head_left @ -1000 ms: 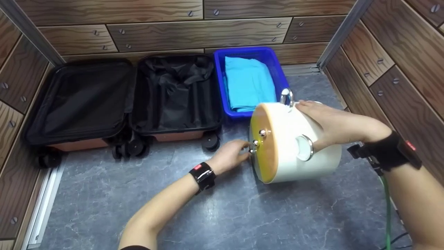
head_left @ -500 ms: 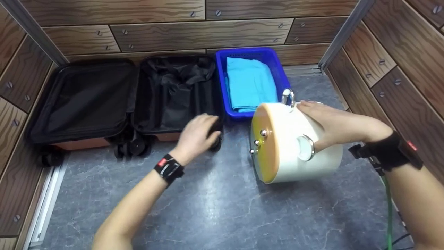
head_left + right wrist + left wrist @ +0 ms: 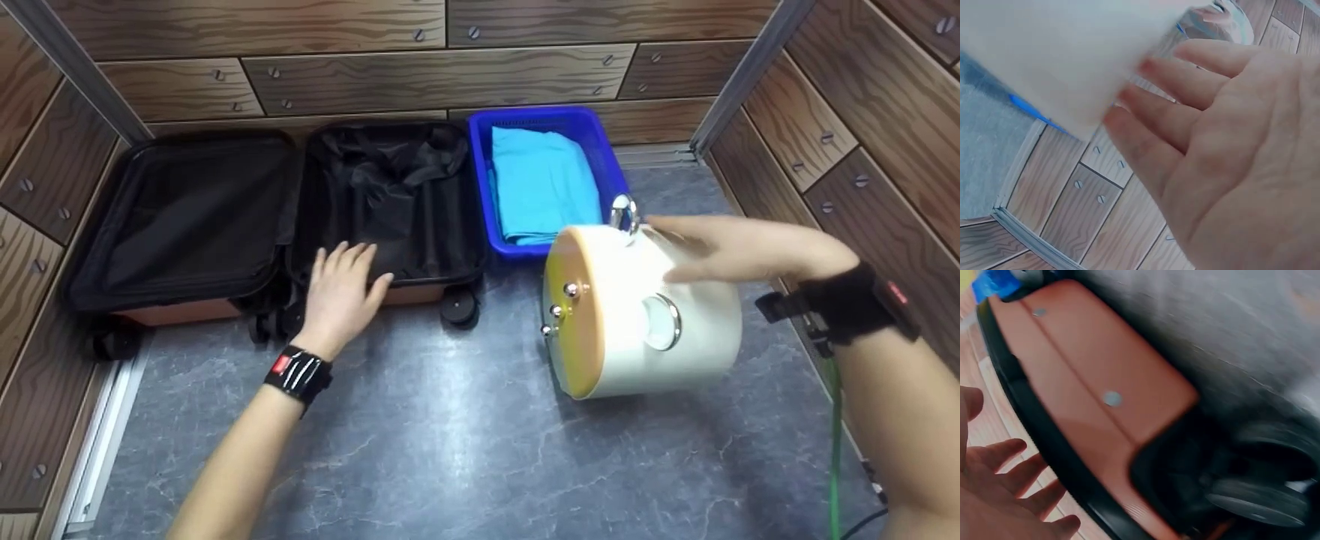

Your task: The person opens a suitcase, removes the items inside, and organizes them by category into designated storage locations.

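Note:
My left hand (image 3: 340, 300) hovers with fingers spread at the near edge of the open suitcase (image 3: 409, 295), holding nothing. In the left wrist view, the fingers (image 3: 1039, 495) lie beside the black rim of the salmon-coloured shell (image 3: 1100, 371); contact is unclear. On the right, a white cylindrical case (image 3: 694, 337) lies on its side. Its yellow-orange end faces left, with small metal knobs (image 3: 571, 290), and metal rings (image 3: 666, 322) sit on its side. My right hand (image 3: 739, 251) is over its top with fingers extended; in the right wrist view the fingertips (image 3: 1120, 107) are at the case's blurred edge.
A blue basket (image 3: 485, 187) holding folded turquoise cloth (image 3: 544, 184) stands between the suitcase and the case. Black wheels (image 3: 459, 306) stick out from the suitcase's near side. Wood-patterned walls (image 3: 442, 82) enclose the grey floor (image 3: 450, 450). A green cable (image 3: 835, 450) hangs by my right forearm.
My left hand has left the knobs on the case's end and moved left to the suitcase's front edge. The right hand has lifted slightly off the case, which stays in place.

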`<state>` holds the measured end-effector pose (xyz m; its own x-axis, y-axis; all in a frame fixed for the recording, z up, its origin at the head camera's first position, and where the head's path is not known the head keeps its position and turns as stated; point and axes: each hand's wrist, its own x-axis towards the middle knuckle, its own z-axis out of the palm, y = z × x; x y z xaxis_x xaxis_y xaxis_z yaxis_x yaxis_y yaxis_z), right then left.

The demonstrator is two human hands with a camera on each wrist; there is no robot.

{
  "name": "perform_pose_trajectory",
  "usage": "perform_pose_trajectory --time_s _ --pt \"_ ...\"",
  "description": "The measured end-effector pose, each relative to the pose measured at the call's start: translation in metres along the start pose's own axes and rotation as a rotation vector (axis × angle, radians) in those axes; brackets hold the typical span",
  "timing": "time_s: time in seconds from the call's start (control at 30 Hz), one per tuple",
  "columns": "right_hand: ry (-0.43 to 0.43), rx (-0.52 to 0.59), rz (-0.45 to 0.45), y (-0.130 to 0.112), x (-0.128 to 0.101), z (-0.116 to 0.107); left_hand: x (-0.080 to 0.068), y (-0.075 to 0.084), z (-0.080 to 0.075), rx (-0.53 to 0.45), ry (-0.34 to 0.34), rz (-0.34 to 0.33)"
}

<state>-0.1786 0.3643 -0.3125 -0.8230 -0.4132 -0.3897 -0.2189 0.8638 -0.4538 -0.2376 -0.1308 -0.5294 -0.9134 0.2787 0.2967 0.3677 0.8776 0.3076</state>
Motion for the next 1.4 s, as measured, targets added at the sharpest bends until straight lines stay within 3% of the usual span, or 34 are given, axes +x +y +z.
perform_pose_trajectory --time_s 0.3,0.6,0.97,1.23,1.4 --pt "0.117 -0.087 0.088 -0.028 0.033 -0.021 -0.018 -0.021 0.005 0.062 -0.035 -0.069" --pt "0.204 -0.289 0.043 -0.051 0.059 -0.016 -0.021 -0.027 0.012 0.094 -0.071 -0.101" --pt "0.255 -0.292 0.089 -0.04 0.046 -0.019 -0.022 -0.026 0.015 0.08 -0.04 -0.102" --pt "0.231 -0.328 0.108 -0.018 0.033 -0.028 -0.024 -0.027 0.019 0.066 0.083 -0.056" --pt "0.198 -0.337 0.139 -0.005 0.026 -0.033 -0.025 -0.027 0.02 0.061 0.11 -0.042"
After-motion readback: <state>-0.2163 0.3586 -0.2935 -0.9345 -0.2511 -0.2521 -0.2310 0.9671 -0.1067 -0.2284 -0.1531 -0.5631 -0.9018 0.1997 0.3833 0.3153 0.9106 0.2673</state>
